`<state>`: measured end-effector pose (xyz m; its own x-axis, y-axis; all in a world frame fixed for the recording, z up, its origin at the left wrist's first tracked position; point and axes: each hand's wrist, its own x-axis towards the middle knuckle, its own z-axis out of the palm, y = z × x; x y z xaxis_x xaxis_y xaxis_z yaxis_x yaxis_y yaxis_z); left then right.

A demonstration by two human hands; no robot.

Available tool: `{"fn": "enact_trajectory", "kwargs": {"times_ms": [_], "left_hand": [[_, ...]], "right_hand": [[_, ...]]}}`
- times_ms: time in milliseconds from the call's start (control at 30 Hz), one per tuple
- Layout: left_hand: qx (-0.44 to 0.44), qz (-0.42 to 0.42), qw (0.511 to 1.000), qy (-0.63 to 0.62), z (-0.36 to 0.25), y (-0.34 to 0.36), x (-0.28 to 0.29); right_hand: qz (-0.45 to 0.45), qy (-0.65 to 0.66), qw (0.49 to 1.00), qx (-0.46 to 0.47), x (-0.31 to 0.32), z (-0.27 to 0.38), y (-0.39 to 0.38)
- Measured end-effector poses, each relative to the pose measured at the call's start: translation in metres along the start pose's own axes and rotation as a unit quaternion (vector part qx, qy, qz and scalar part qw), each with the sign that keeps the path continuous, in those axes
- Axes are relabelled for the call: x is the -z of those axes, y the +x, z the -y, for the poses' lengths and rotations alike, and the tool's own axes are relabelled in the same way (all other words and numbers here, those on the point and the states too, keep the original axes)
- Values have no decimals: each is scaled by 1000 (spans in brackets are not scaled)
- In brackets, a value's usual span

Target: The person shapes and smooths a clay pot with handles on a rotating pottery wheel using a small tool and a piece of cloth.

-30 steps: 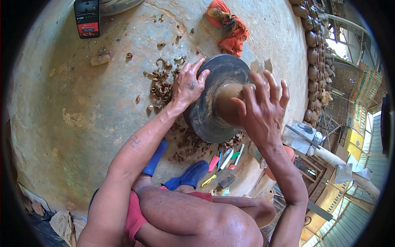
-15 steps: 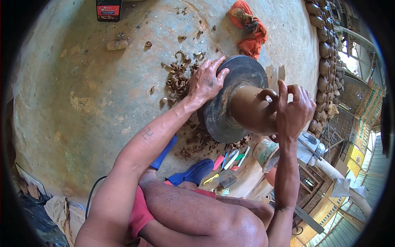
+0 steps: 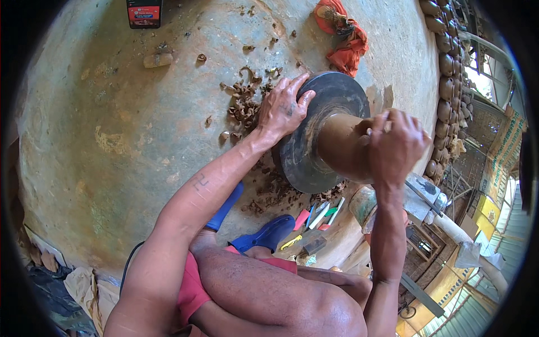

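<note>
A brown clay pot (image 3: 342,147) stands on a round, dark potter's wheel (image 3: 300,171), its body tapering toward my right forearm. My left hand (image 3: 282,106) lies at the wheel's upper-left rim, fingers stretched and thumb apart on the top face. Over the pot's upper end, my right hand (image 3: 400,143) is closed, its fingers curled against the clay where a small looped handle sits. Most of that handle and the pot's far end are hidden behind the hand.
Clay shavings (image 3: 244,106) litter the floor beside the wheel. An orange cloth bundle (image 3: 348,48) lies beyond it, and a phone (image 3: 144,14) at the far left. Near my blue shoe (image 3: 264,233) are a yellow cutter (image 3: 291,242) and several small tools. Stacked pots (image 3: 446,87) line the right.
My right hand has tipped forward and curled its fingers over the pot's end, covering the handle loop that showed before. My left hand stays on the wheel's rim.
</note>
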<state>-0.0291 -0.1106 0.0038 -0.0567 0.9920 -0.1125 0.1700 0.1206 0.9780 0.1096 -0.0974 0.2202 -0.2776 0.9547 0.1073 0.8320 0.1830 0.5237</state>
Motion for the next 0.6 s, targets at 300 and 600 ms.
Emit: {"fn": "enact_trajectory", "kwargs": {"times_ms": [300, 600], "left_hand": [[-39, -11, 999, 13, 7, 9, -4], [-35, -8, 999, 0, 5, 7, -3]], "right_hand": [[47, 53, 991, 114, 18, 2, 2], [-39, 80, 996, -7, 51, -13, -14]]}}
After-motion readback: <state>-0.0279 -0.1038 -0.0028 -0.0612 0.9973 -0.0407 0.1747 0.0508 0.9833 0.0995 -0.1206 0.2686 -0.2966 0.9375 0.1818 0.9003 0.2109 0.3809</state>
